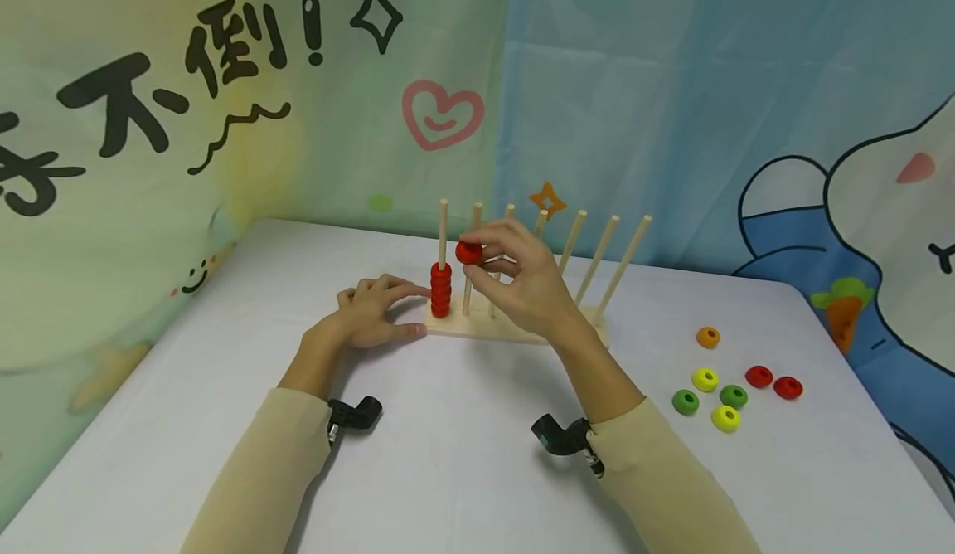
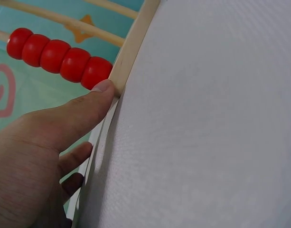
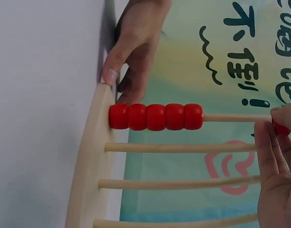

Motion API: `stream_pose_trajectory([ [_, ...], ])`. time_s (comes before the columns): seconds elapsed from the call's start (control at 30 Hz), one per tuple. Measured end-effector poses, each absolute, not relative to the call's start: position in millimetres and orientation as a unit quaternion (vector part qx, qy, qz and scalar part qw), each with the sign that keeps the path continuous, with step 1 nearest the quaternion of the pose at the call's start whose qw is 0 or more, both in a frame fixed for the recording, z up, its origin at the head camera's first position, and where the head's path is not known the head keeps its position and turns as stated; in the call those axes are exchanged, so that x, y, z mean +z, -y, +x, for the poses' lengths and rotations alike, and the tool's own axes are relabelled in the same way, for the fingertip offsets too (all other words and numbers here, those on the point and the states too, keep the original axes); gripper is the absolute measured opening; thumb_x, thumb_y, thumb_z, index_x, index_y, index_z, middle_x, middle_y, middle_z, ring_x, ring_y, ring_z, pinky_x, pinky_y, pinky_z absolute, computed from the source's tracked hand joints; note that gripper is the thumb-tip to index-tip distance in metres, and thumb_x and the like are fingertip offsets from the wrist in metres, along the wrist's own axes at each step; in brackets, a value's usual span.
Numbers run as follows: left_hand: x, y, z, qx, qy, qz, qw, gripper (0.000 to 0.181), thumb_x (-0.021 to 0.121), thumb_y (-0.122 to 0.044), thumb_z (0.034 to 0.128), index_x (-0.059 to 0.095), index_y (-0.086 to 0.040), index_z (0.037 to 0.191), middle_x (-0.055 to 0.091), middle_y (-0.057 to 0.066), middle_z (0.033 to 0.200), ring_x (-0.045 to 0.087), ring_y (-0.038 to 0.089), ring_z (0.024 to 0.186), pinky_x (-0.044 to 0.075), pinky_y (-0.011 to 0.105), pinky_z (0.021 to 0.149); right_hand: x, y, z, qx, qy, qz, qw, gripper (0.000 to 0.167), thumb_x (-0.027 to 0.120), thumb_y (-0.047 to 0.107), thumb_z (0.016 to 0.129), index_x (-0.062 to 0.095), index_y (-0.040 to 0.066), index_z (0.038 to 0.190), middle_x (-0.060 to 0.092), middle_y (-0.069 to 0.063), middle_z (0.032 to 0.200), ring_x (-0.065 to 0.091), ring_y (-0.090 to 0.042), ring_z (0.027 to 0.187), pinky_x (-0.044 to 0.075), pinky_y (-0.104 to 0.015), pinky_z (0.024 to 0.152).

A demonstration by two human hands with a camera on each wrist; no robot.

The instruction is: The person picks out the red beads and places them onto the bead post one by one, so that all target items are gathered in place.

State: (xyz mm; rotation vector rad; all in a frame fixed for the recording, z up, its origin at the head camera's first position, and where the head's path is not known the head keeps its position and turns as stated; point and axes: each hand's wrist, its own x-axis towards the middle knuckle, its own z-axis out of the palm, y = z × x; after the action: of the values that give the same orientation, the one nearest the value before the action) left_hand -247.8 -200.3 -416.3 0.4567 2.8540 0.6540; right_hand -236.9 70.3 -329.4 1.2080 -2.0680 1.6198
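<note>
Right hand (image 1: 525, 280) pinches a round red bead (image 1: 467, 253) beside the leftmost pale wooden peg (image 1: 443, 230). Left hand (image 1: 373, 312), fingers apart, touches the flat wooden base (image 1: 485, 328). I'd square bead hole to peg tip, base steady.

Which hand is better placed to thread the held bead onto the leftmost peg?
Probably the right hand: it pinches the bead near the peg's upper part, while the left hand touches the base.
</note>
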Motion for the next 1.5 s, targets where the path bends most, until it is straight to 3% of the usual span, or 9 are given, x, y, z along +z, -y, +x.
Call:
stream_pose_trajectory([
  [0.6, -416, 201, -245, 0.219, -0.958, 0.164, 0.081, 0.064, 0.066, -0.064, 0.0903, 0.050, -0.044, 0.149, 0.041, 0.006, 0.157, 0.033, 0.041, 0.141, 0.019, 0.072, 0.107, -315, -38, -242, 0.587, 0.678, 0.399, 0.191, 0.032, 0.070, -0.006, 0.093, 0.067, -0.001, 0.125, 0.061, -0.016, 0.121, 0.071, -0.028, 0.091, 0.060, -0.034, 0.085],
  [0.8, -418, 201, -246, 0.224, -0.956, 0.168, 0.082, 0.064, 0.065, -0.064, 0.0909, 0.049, -0.043, 0.149, 0.040, 0.006, 0.157, 0.032, 0.040, 0.141, 0.017, 0.072, 0.108, -304, -32, -244, 0.586, 0.687, 0.375, 0.211, 0.030, 0.072, -0.003, 0.092, 0.070, 0.003, 0.122, 0.064, -0.012, 0.118, 0.073, -0.025, 0.086, 0.062, -0.034, 0.076],
  [1.27, -417, 200, -246, 0.222, -0.958, 0.166, 0.076, 0.063, 0.065, -0.063, 0.0909, 0.050, -0.043, 0.149, 0.041, 0.006, 0.156, 0.033, 0.041, 0.140, 0.019, 0.072, 0.107, -292, -25, -244, 0.576, 0.711, 0.346, 0.209, 0.030, 0.071, -0.004, 0.092, 0.070, -0.002, 0.121, 0.062, -0.016, 0.115, 0.074, -0.026, 0.070, 0.061, -0.029, 0.064],
  [1.5, -417, 200, -244, 0.221, -0.958, 0.164, 0.080, 0.063, 0.065, -0.063, 0.0908, 0.050, -0.043, 0.149, 0.041, 0.006, 0.157, 0.033, 0.041, 0.140, 0.019, 0.072, 0.107, -289, -25, -241, 0.563, 0.734, 0.338, 0.172, 0.033, 0.069, -0.003, 0.093, 0.069, -0.001, 0.125, 0.058, -0.012, 0.128, 0.072, -0.023, 0.068, 0.061, -0.029, 0.062],
])
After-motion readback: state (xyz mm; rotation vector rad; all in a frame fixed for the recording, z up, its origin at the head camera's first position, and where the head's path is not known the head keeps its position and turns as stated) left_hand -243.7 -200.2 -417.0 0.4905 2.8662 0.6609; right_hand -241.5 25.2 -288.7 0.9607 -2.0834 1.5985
